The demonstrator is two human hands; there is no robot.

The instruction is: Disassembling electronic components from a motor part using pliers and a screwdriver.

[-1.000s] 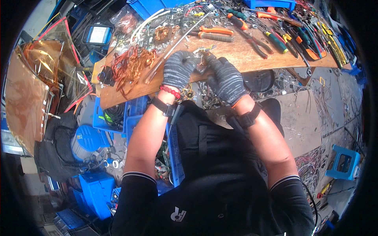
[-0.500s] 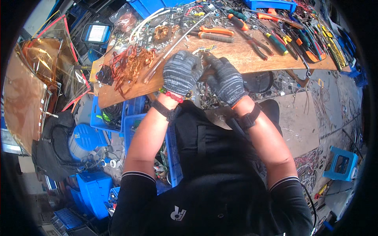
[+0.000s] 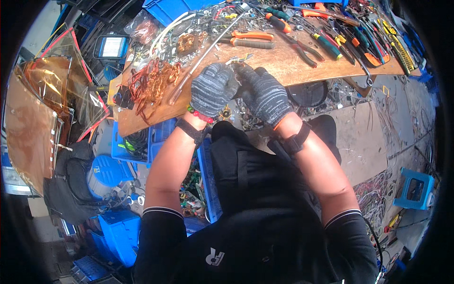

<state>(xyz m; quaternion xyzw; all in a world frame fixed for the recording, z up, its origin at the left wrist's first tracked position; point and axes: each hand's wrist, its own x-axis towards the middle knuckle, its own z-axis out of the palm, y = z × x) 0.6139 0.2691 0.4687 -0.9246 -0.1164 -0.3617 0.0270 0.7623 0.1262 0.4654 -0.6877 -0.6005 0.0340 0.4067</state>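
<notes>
My left hand [image 3: 211,88] and my right hand [image 3: 266,93], both in grey-and-black knitted gloves, meet over the near edge of the wooden bench [image 3: 288,71]. Their fingers are closed around a small part whose body they mostly hide. Thin wires [image 3: 240,59] in yellow, white and blue stick out above the fingertips. Left of my left hand lies a long screwdriver [image 3: 194,71] with a clear handle. Beside it sits a heap of reddish and copper-coloured wire [image 3: 158,83].
Orange-handled pliers [image 3: 250,39], opened pliers [image 3: 302,49], screwdrivers and a wrench [image 3: 363,66] lie on the bench. Small metal scraps litter its far side. A blue crate [image 3: 208,180] of circuit-board scraps stands by my lap; a blue stool [image 3: 414,189] is on the right.
Both hands stay together on the small part, with only slight shifts of the fingers. The whole view has tilted and moved a little.
</notes>
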